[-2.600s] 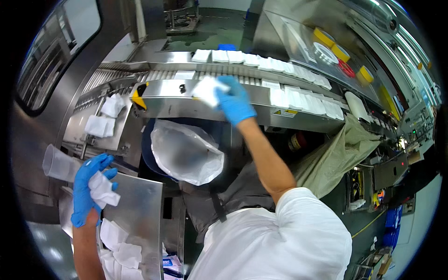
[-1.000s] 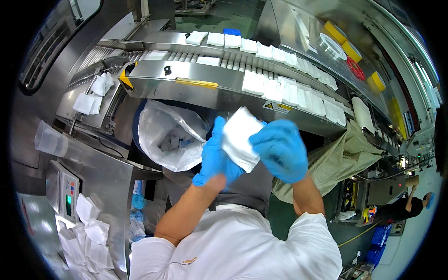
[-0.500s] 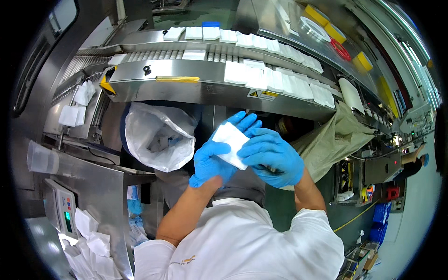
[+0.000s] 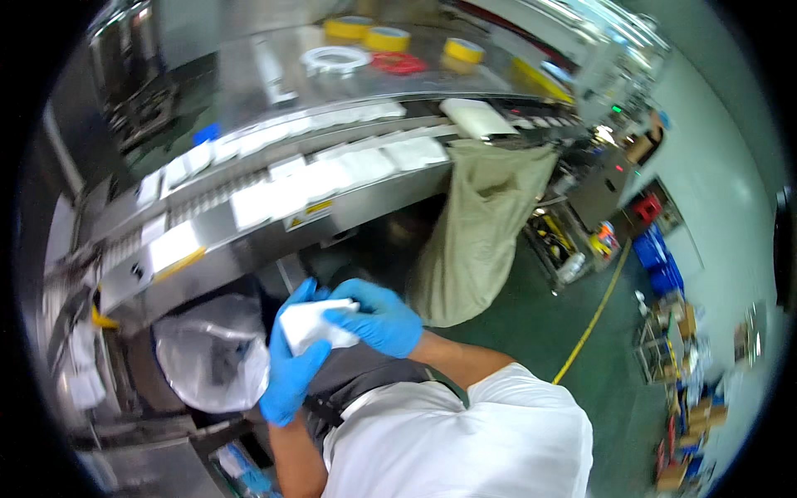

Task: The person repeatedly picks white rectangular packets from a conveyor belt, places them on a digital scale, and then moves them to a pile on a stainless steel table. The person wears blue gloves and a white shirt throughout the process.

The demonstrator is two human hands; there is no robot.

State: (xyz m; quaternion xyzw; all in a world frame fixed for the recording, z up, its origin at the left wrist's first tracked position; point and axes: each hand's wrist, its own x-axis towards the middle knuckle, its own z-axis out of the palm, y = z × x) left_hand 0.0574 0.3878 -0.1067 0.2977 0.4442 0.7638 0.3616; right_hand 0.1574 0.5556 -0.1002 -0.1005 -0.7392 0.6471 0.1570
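Note:
My left hand (image 4: 288, 375) and my right hand (image 4: 378, 319), both in blue gloves, hold a folded white cloth pad (image 4: 311, 324) between them in front of my body. The left hand supports it from the left, thumb along its lower edge. From the right, the fingers of the right hand grip its edge. Similar white pads (image 4: 357, 166) lie in rows along the steel conveyor (image 4: 357, 204) ahead of my hands. Motion blur hides the finer folds.
A bin with a clear plastic liner (image 4: 207, 365) stands left of my hands. Right of them hangs an olive-green cloth sack (image 4: 477, 241) by the conveyor. Yellow tape rolls (image 4: 386, 39) and a red ring (image 4: 398, 64) rest on the steel table beyond. A yellow line (image 4: 594, 319) crosses the green floor.
The view has swung to the right, so the conveyor and bin appear farther left. Both hands still hold the pad, now seen lower and more to the left, with the right fingers over its edge.

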